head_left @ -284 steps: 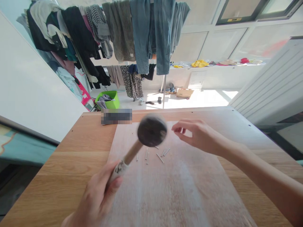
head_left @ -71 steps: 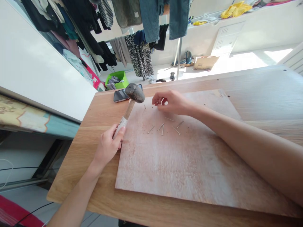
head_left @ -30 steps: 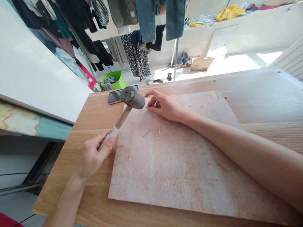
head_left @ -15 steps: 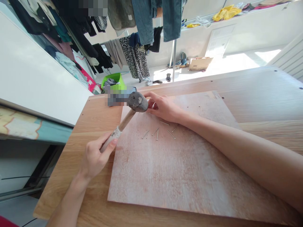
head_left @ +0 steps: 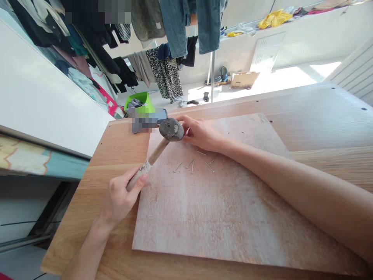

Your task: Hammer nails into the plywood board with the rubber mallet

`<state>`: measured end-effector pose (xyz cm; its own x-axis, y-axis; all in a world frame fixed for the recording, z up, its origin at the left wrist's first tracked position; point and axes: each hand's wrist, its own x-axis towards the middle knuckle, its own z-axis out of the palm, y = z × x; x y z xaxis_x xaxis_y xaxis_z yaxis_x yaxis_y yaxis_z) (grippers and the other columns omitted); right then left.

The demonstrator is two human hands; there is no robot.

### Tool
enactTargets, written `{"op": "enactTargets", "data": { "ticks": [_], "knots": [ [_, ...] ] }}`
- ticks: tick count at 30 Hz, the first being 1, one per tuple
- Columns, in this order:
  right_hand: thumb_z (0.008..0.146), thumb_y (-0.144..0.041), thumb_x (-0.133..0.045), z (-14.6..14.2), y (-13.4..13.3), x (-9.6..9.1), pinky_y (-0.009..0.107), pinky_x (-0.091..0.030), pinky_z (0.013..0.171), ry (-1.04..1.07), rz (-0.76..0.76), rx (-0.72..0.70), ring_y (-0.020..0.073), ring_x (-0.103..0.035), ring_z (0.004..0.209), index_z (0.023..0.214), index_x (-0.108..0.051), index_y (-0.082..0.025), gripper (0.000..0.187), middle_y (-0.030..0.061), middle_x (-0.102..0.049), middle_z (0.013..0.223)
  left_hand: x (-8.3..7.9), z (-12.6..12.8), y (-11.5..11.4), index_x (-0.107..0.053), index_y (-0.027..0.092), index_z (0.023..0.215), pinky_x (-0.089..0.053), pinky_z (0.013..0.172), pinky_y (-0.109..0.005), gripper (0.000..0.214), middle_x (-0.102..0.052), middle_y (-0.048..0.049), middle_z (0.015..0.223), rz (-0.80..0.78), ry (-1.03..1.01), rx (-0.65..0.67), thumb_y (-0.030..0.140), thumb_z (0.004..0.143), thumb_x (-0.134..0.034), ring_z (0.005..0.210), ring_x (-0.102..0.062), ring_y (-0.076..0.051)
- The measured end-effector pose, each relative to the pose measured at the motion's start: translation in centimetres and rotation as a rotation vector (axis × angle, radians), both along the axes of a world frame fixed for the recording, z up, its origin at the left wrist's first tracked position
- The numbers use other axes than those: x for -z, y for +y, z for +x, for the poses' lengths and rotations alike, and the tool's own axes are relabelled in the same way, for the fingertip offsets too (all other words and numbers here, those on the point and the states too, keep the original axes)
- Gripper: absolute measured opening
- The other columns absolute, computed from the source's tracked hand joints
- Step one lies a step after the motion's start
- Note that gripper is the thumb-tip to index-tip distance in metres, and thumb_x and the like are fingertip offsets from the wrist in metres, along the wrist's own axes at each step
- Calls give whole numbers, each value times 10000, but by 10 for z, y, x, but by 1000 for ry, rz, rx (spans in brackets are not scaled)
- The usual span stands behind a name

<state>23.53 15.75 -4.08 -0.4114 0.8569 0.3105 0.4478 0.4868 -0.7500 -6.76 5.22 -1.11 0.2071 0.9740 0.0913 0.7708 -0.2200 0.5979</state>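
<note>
My left hand (head_left: 124, 194) is wrapped round the pale grip of a mallet (head_left: 171, 130), whose wooden handle slants up to a dark grey head. That head is beside the fingertips of my right hand (head_left: 201, 134) and hides part of them. The right fingers are curled into a pinch over the far part of a plywood board (head_left: 192, 217); whatever lies between them is behind the mallet head. On the board, just this side of my right hand, several loose nails (head_left: 192, 166) lie scattered.
The board rests on a wooden table (head_left: 116, 151). A phone-like object (head_left: 159, 116), partly blurred out, stands at the table's far edge. Beyond are a green basket (head_left: 148, 102), hanging clothes (head_left: 166, 76) and a cardboard box (head_left: 244, 79). A white panel (head_left: 43, 85) stands at left.
The mallet head has dropped slightly and shifted a little right, with my left hand following. My right hand keeps its pinch at nearly the same spot. The view has shifted slightly.
</note>
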Motion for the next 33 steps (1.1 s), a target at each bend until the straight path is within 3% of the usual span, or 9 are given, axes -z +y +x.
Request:
{"op": "enactTargets", "data": {
  "ticks": [3,6,10,13,19,27,33],
  "knots": [
    [867,-250,-704,8,2,-9,340,-499,747,-21,-80,25,188,-665,815,1244,-568,-193,405,51,-731,986,5,-4,-1,-746,193,1069,-408,497,-242,357,-625,16,661,-47,-60,-26,500,975,-589,543,-549,-142],
    [842,-276,-732,19,0,-28,346,-478,708,-183,-164,51,200,-651,782,1037,-606,-203,243,54,-719,906,9,-6,-1,-711,200,987,-369,477,-244,353,-487,47,609,-84,-117,-34,518,998,-560,489,-436,-120],
    [761,-261,-781,29,-14,-56,340,-423,630,-489,-275,-72,216,-641,747,946,-650,-225,229,47,-719,849,10,-6,0,-684,197,930,-367,484,-244,355,-494,44,621,-88,-109,-47,528,992,-572,502,-448,-119],
    [692,-228,-819,25,-29,-66,346,-369,577,-665,-257,-63,223,-608,686,894,-671,-228,251,48,-691,780,10,-7,-1,-669,198,921,-361,493,-251,358,-476,52,591,-102,-129,-37,532,999,-566,498,-438,-121],
    [654,-56,-744,14,-34,-55,343,-292,544,-728,-103,-27,177,-497,573,703,-625,-217,206,38,-596,643,11,-8,-5,-645,212,952,-357,491,-264,344,-471,56,578,-120,-201,-49,539,1012,-556,485,-436,-129],
    [695,-85,-685,17,-6,-41,298,-414,645,-312,-86,65,151,-571,691,854,-627,-190,199,19,-662,780,11,-8,-2,-612,227,883,-349,481,-259,344,-478,55,576,-143,-239,-58,537,1021,-556,477,-430,-120],
    [700,-66,-622,20,-2,-31,293,-405,670,-305,-32,-34,142,-563,698,759,-670,-181,138,12,-659,756,13,-10,-1,-585,227,828,-346,480,-252,370,-486,54,586,-140,-237,-51,534,1032,-553,474,-435,-106]
  ]
}}
